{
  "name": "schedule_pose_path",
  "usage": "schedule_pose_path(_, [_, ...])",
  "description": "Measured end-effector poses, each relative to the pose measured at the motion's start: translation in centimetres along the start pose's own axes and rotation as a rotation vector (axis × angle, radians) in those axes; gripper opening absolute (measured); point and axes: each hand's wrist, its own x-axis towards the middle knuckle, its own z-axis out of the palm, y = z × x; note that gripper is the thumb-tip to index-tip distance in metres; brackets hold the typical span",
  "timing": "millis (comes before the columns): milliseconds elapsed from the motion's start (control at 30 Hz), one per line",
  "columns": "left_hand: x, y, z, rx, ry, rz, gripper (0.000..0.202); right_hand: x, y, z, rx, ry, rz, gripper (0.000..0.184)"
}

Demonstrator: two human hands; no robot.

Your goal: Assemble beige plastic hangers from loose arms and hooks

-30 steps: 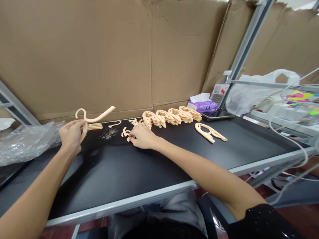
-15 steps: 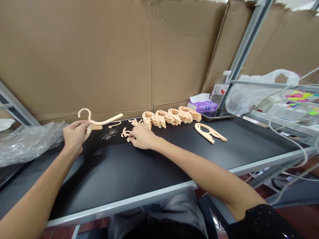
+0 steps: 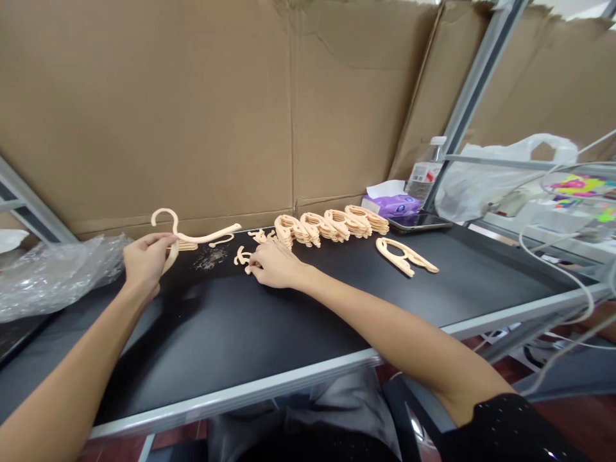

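Observation:
My left hand (image 3: pixel 147 262) pinches a cream plastic hanger (image 3: pixel 205 236) by its middle, its hook rising to the upper left and one arm stretching right. Beneath it lie more flat cream pieces (image 3: pixel 188 246) on the black table. My right hand (image 3: pixel 275 263) is closed, fingertips down among small cream plastic parts (image 3: pixel 240 256); what the fingers hold, if anything, is hidden. Just beyond that hand starts a row of stacked folded hangers (image 3: pixel 332 226). One folded hanger (image 3: pixel 407 256) lies alone to the right.
Clear plastic wrap (image 3: pixel 62 273) lies at the left. A purple tissue pack (image 3: pixel 392 204), a bottle (image 3: pixel 426 172) and a dark tablet-like device (image 3: pixel 419 222) are at the back right. White cables (image 3: pixel 561 266) hang by the right edge. Cardboard (image 3: pixel 206 115) walls the back.
The hanger in my left hand has shifted very slightly to the right. My right hand stays at the small parts.

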Motion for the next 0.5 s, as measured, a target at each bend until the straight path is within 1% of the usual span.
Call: schedule_pose_path(500, [0.0,-0.11,-0.06,0.012,-0.037,-0.006,0.03,-0.05,-0.12,-0.25,-0.042,0.003,0.006,0.027])
